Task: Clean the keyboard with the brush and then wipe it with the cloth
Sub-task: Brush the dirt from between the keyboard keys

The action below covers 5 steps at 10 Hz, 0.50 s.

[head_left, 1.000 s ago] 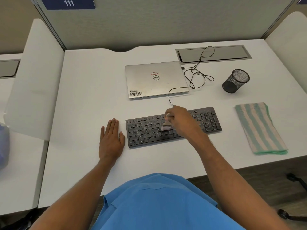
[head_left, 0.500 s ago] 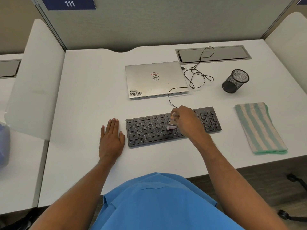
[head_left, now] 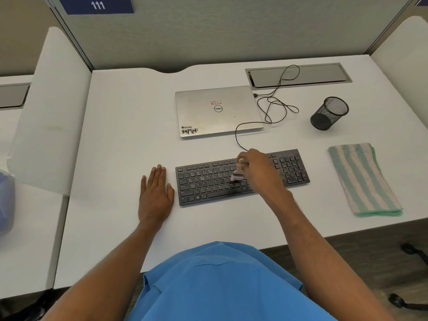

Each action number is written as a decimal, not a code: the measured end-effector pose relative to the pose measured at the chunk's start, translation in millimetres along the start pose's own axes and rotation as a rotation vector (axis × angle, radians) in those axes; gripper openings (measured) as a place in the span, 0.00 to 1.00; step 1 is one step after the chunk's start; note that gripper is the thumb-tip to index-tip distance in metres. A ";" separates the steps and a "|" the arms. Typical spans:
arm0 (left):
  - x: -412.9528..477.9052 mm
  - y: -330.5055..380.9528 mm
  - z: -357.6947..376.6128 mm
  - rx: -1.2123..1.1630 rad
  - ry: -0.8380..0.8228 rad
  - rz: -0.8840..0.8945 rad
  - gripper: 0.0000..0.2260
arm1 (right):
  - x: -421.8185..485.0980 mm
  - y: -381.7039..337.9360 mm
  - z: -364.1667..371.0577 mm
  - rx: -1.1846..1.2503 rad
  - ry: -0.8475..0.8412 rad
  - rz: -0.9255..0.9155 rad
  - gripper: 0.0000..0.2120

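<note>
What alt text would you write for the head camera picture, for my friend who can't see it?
A person's right hand holds a small brush on the middle of a black keyboard, while the left hand rests flat on the white desk beside it. A striped cloth lies folded to the right.

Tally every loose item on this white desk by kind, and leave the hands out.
Keyboard: 1
Laptop: 1
Brush: 1
Striped cloth: 1
Mesh pen cup: 1
Black cable: 1
Total: 6
</note>
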State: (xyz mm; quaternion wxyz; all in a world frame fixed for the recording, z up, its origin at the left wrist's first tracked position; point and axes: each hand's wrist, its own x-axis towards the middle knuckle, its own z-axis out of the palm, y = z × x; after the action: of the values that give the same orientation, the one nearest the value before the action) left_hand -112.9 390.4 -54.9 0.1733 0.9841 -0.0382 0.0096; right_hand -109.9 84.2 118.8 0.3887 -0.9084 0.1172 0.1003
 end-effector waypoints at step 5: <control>-0.8 0.0 -0.5 -0.002 0.011 0.004 0.31 | 6.5 -7.0 -18.2 -0.167 0.059 -0.095 0.09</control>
State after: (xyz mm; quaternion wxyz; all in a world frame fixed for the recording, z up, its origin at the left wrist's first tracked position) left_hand -113.7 390.7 -54.4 0.1746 0.9837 -0.0393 0.0151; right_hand -99.9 74.7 134.2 0.3122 -0.9447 0.0767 0.0645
